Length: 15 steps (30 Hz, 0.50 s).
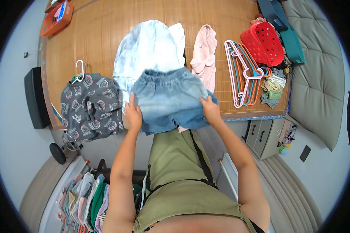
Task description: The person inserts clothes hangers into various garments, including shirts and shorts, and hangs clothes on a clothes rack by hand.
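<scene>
Blue denim shorts [171, 99] with an elastic waistband are spread out at the near edge of the mat-covered bed, waistband away from me. My left hand [133, 113] grips their left side and my right hand [211, 109] grips their right side. Beyond the shorts lies a pale blue and white garment [147, 46], partly covered by them. A folded pink garment [204, 52] is to the right of it. To the left, a dark grey printed top [91, 108] lies on a white hanger [80, 70].
Pink, orange and blue hangers [245, 73] lie to the right, beside a red basket [262, 43], teal bins [291, 42] and small folded clothes [274, 87]. An orange tray [57, 19] is at the far left. Clothes [85, 198] hang at the lower left.
</scene>
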### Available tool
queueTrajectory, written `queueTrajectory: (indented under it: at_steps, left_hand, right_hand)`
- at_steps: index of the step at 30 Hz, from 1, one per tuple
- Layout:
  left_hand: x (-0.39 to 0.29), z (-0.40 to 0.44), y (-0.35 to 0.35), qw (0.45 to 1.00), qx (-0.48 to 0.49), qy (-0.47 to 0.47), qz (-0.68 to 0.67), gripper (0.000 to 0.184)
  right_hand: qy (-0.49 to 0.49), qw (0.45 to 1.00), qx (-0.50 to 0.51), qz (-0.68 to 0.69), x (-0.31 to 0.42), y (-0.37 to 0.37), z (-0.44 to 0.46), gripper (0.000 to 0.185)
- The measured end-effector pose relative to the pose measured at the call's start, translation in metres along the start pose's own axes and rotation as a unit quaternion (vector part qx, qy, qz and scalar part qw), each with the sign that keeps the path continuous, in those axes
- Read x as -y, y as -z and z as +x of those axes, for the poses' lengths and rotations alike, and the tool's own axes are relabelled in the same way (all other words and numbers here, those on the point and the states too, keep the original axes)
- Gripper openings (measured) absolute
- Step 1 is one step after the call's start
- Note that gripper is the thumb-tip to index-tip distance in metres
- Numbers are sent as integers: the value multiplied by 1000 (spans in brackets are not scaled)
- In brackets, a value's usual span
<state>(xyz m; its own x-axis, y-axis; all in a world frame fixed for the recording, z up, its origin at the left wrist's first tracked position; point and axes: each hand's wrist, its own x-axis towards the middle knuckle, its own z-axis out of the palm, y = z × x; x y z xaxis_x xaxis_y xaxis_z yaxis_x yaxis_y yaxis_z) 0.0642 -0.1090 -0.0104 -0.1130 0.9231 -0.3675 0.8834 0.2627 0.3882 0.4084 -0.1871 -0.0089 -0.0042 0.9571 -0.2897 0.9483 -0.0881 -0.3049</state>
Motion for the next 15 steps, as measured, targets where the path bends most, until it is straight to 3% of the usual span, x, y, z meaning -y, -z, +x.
queueTrajectory:
  at_steps: [2, 5, 8, 10, 13, 15]
  left_hand:
    - [32, -3, -28, 993, 84, 23, 79, 60]
    - [13, -2, -22, 988, 44, -9, 151, 58]
    - [-19, 10, -4, 973, -87, -106, 188, 56]
    - [-37, 26, -8, 965, -65, -212, 140, 50]
    - [-61, 46, -30, 904, -93, -391, 145, 43]
    - [-73, 58, -44, 888, -105, -412, 176, 41]
  right_hand:
    - [-7, 999, 51, -9, 3, -25, -5, 35]
    - [-2, 995, 77, -64, 3, -48, 13, 28]
    - [-9, 983, 144, -118, 35, -19, 62, 24]
    - [112, 991, -18, -71, 57, 5, 92, 20]
    - [212, 967, -140, -10, 72, -10, 136, 15]
    - [270, 949, -160, -34, 71, -22, 148, 13]
